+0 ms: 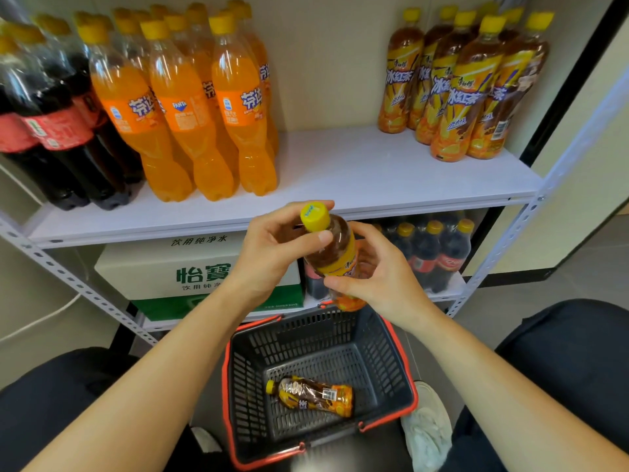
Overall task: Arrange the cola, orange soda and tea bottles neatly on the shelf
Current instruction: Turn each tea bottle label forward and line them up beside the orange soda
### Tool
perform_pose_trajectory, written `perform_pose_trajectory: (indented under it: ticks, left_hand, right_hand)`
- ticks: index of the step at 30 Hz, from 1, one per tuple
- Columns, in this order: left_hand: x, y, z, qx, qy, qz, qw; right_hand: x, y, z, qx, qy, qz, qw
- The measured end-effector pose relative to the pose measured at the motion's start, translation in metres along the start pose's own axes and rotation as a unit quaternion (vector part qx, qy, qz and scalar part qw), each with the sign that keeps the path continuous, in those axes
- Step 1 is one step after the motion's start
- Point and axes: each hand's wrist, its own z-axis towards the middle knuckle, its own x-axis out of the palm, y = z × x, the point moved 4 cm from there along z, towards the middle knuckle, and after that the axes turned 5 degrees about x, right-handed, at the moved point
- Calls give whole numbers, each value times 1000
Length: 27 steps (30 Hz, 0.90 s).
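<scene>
Grip is shared on 1 brown plastic tea bottle with yellow cap point(335, 243): left hand point(269, 257) curled at the neck, right hand point(381, 281) around the label (probably to turn the label forward). It is tilted above the dark mesh basket with red rim point(225, 386), where 1 more tea bottle point(311, 396) lies. Bare white shelf point(340, 165) beside the standing tea bottles point(456, 97) seems kept for them.

Forearms point(170, 369) are bare, trousers point(578, 352) dark, shoes point(427, 434) apparently whitish.
</scene>
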Motion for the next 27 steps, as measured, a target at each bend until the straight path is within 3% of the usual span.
perform_pose_trajectory:
  ticks: [9,16,23,27]
  left_hand:
    - [-2,-16,-6,102,0,188,977]
    - [-8,-12,-4,14,-41,66,997]
    - [-8,-12,-4,77,-11,46,996]
    - [-9,-10,-3,81,-8,102,992]
  right_hand:
    - [-4,0,-1,-34,-30,-61,997]
    - [-3,1,0,-29,-25,-75,996]
    - [-3,2,3,7,-11,-41,999]
    - [-5,3,2,36,-10,7,999]
